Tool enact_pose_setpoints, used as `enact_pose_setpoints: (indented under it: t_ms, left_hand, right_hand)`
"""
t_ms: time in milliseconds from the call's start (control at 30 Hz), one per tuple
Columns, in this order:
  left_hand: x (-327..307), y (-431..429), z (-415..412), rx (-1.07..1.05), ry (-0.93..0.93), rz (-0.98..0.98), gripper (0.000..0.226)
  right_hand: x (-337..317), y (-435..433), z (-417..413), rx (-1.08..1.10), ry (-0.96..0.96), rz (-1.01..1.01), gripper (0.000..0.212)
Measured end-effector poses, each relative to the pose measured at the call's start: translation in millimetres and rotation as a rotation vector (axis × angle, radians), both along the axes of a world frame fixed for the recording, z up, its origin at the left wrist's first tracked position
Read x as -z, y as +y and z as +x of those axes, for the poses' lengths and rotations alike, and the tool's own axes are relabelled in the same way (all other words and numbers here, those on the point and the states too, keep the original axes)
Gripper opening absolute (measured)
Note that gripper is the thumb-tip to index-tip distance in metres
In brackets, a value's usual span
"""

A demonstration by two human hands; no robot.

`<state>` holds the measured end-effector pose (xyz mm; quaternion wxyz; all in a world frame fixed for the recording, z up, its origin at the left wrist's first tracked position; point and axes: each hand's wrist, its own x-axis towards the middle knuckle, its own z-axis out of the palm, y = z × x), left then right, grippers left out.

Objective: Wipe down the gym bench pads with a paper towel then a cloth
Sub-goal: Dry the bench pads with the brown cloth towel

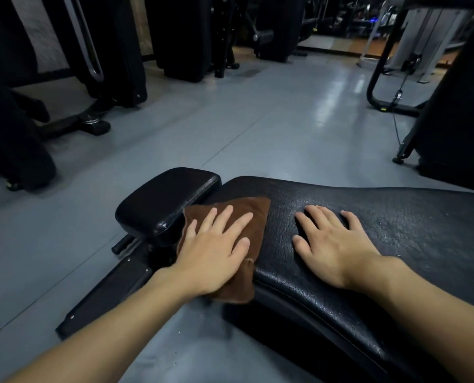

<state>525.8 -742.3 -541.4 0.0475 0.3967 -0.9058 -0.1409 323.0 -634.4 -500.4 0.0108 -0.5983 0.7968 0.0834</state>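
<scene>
- Grey gym floor [257,120] spreads out ahead of us, with dark weight machines [175,37] at the far side. The bench lies low in front, its long pad [409,222] meeting a small pad [169,197] end to end.
- Our brown cloth [257,211] sits folded on the end of the long pad, just beside the small one. Its near corner droops over the pad's edge.
- Our left hand [213,252] lies flat on the cloth, fingers straight and spread, pressing rather than gripping. Our right hand [332,250] rests flat on the bare pad, fingers likewise straight, holding nothing.
- We judge the cloth to be light, soft and limp. It should slide under a flat palm but bunch if we push from one edge, so we would keep the palm on its middle.
- Both pads are black, with a wrinkled, slightly shiny skin. We expect them to be firm, a little springy and easy to glide over.
- We see no paper towel, so we judge this to be the cloth stage.
</scene>
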Motion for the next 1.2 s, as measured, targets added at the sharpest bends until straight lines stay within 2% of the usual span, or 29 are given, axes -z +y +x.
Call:
enact_pose_setpoints:
  t_ms: [100,267,533,833,967,1100,1200]
  left_hand:
    - [1,15,21,-0.015,-0.02,-0.006,0.058]
    - [0,-18,-6,-0.046,-0.047,0.014,0.052]
    - [-3,-90,-86,-0.211,-0.065,0.079,0.053]
    - [-18,-95,-122,-0.346,-0.17,0.182,0.057]
    - [-14,-94,-120,-0.305,-0.138,0.151,0.056]
    - [-8,-102,-113,-0.123,-0.07,0.126,0.055]
    - [-3,-120,-92,0.059,0.1,0.168,0.055]
  right_hand:
    - [-4,-10,3,-0.056,0.106,0.003,0.082]
    - [3,-22,3,-0.019,-0.076,0.084,0.059]
    - [7,-23,0,-0.066,-0.066,0.087,0.06]
    - [5,-24,-1,-0.109,-0.091,0.098,0.062]
    - [4,-25,-2,-0.091,-0.096,0.086,0.061]
    - [-2,-33,-2,-0.041,-0.112,0.057,0.054]
    - [-13,-56,-2,0.075,-0.098,-0.136,0.043]
